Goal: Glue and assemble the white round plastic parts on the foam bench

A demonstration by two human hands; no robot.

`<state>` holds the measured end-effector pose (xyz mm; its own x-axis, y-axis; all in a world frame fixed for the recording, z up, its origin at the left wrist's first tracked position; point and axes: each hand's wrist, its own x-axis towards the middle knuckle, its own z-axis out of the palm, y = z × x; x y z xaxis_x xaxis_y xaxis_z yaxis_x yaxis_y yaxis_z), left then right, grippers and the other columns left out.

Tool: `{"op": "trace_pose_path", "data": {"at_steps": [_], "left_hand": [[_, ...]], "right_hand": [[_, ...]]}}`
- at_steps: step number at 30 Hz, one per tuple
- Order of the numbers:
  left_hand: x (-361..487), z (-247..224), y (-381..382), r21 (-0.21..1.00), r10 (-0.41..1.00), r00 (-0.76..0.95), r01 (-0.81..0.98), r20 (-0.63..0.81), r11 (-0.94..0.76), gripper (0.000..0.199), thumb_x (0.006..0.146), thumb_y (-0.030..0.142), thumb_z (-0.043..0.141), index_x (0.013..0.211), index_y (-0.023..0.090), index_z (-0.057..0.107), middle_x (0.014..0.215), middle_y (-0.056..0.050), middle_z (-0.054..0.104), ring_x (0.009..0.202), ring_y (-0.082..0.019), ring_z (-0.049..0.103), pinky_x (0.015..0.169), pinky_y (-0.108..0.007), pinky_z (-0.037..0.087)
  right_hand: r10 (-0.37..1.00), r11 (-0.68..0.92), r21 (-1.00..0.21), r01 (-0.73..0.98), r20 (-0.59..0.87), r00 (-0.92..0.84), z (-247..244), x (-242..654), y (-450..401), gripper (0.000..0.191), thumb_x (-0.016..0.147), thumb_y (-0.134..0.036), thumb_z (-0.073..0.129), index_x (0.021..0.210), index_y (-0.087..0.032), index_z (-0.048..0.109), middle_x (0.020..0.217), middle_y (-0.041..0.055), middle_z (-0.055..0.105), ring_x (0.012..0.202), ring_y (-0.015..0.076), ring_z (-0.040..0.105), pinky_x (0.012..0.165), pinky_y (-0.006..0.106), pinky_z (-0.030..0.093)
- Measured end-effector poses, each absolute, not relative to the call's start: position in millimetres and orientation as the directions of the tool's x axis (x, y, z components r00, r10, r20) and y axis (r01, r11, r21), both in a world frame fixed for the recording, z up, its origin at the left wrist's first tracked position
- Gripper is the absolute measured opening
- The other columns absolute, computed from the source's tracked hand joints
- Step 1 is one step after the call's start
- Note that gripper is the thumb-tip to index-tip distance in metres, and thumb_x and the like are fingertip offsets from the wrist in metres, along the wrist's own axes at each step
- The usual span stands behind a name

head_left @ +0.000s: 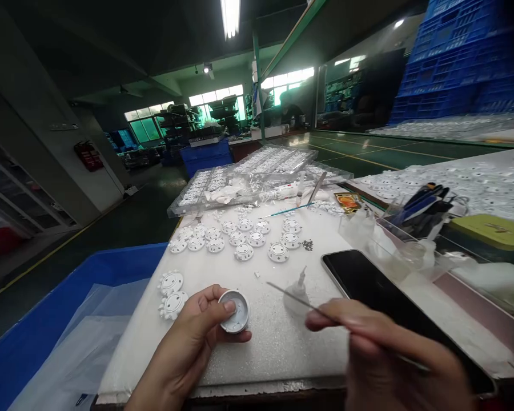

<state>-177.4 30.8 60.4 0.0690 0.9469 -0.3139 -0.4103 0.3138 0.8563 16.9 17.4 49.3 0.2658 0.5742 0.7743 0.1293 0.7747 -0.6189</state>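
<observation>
Head view, left to right: the left hand (199, 325) is closed around a small round white cup (241, 313), thumb pressed inside it and the other fingers curled round its outer wall, the open mouth turned up toward the camera. Well apart to its right, the right hand (389, 337) pinches a slim metal rod (281, 290) between thumb and fingers. Its long axis slants up and leftward, so the tip stands to the right of the cup and a little higher in the view, not touching it. The left hand is the one on the cup; the rod's tip is the right side's nearest part.

On the white foam-topped table (257, 365), two knobbed discs (171, 305) sit at the left edge. Beyond the hands, flat white discs (244, 251) stand in loose rows, with a heap of small dark screws (307, 245) at their right end. A nozzle bottle (300, 285) stands behind the rod, and a black smartphone (381, 297) lies just beside the right hand. Clear trays (197, 191) of white parts are stacked at the far end.

Around it, a blue bin (85, 279) with plastic sheeting is at left, bright windows (148, 131) at the back, and blue crates (449, 63) are piled at upper right.
</observation>
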Motion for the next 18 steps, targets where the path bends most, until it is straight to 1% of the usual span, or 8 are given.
{"op": "trace_pose_path", "data": {"at_steps": [3,5,8,12,14,18], "left_hand": [[-177,60,31,0.858,0.951,0.066,-0.415,-0.303,0.302,0.019,0.071,0.018,0.077,0.071,0.013,0.058,0.069,0.000,0.057,0.063,-0.011,0.054,0.059,-0.029,0.059],[-177,60,30,0.857,0.952,0.063,-0.421,-0.300,0.298,0.021,0.069,0.019,0.079,0.073,0.012,0.059,0.070,0.000,0.058,0.064,-0.012,0.054,0.061,-0.030,0.059],[-177,59,30,0.853,0.953,0.083,-0.430,-0.290,0.297,0.023,0.068,0.018,0.080,0.073,0.012,0.058,0.068,-0.001,0.060,0.063,-0.011,0.055,0.061,-0.030,0.059],[-177,58,31,0.856,0.954,0.116,-0.422,-0.278,0.301,0.023,0.069,0.017,0.079,0.075,0.012,0.058,0.069,-0.003,0.064,0.062,-0.013,0.059,0.062,-0.033,0.060],[-177,58,31,0.861,0.955,0.123,-0.413,-0.270,0.296,0.022,0.070,0.017,0.079,0.076,0.012,0.059,0.070,-0.003,0.065,0.063,-0.014,0.061,0.063,-0.035,0.060],[-178,58,30,0.859,0.953,0.134,-0.414,-0.271,0.302,0.021,0.070,0.017,0.079,0.075,0.011,0.059,0.069,-0.004,0.065,0.062,-0.014,0.061,0.064,-0.036,0.061]], "right_hand": [[0.541,0.840,-0.542,-0.010,0.837,0.078,46,-6,26,0.023,0.094,-0.004,0.045,0.111,-0.017,0.054,0.089,0.0032,0.065,0.083,0.0128,0.066,0.074,0.029,0.054],[0.509,0.860,-0.506,-0.056,0.860,0.036,42,-12,30,0.026,0.092,-0.001,0.043,0.112,-0.015,0.053,0.088,0.0041,0.063,0.080,0.0134,0.063,0.070,0.032,0.052],[0.481,0.876,-0.480,-0.054,0.876,0.017,37,-14,33,0.030,0.088,0.003,0.044,0.112,-0.014,0.053,0.088,0.0050,0.061,0.078,0.0138,0.060,0.068,0.033,0.049],[0.519,0.851,-0.521,-0.069,0.854,-0.048,35,-15,33,0.035,0.085,0.007,0.043,0.111,-0.014,0.053,0.089,0.0037,0.060,0.081,0.0126,0.059,0.071,0.031,0.049],[0.547,0.832,-0.550,-0.068,0.835,-0.058,36,-16,33,0.035,0.085,0.007,0.043,0.110,-0.015,0.053,0.089,0.0030,0.060,0.083,0.0116,0.059,0.072,0.029,0.049],[0.586,0.806,-0.590,-0.058,0.807,-0.070,35,-18,35,0.035,0.084,0.008,0.045,0.109,-0.016,0.054,0.090,0.0014,0.061,0.086,0.0099,0.059,0.076,0.026,0.049]]}}
